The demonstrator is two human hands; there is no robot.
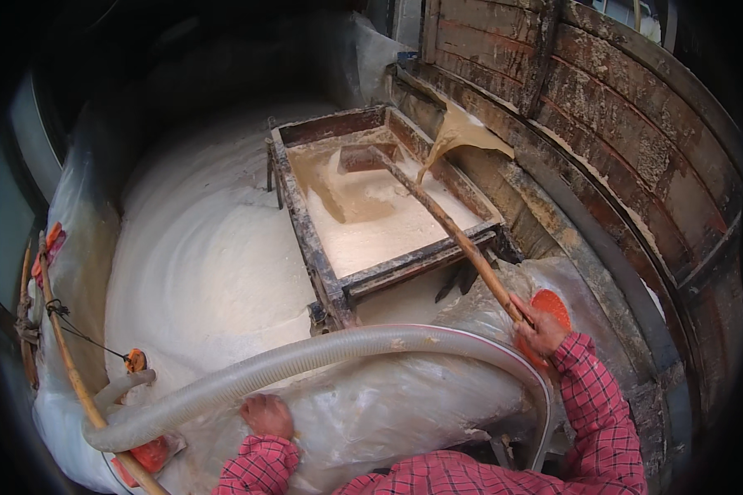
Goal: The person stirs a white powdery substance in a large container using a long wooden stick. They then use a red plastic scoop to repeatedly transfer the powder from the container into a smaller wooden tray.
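My right hand [542, 328] grips the end of a long wooden handle [455, 232]. The handle runs forward to a flat rectangular hoe-like blade [366, 158] inside a framed wooden box [312, 263]. Foamy cream-coloured liquid [396, 230] fills the box around the blade, browner near the left. A brownish stream [449, 133] pours into the box from a spout-like opening at its right. My left hand [267, 416] rests on clear plastic sheeting [402, 402] along the near rim, its fingers curled and partly hidden. A ribbed translucent hose [322, 354] arches just beyond it.
Pale froth [204, 260] spreads below and left of the box in a plastic-lined pit. A curved, stained wooden wall [619, 117] stands on the right. Bamboo poles [68, 346] and a tied cord are at left. An orange object [551, 306] lies behind my right hand.
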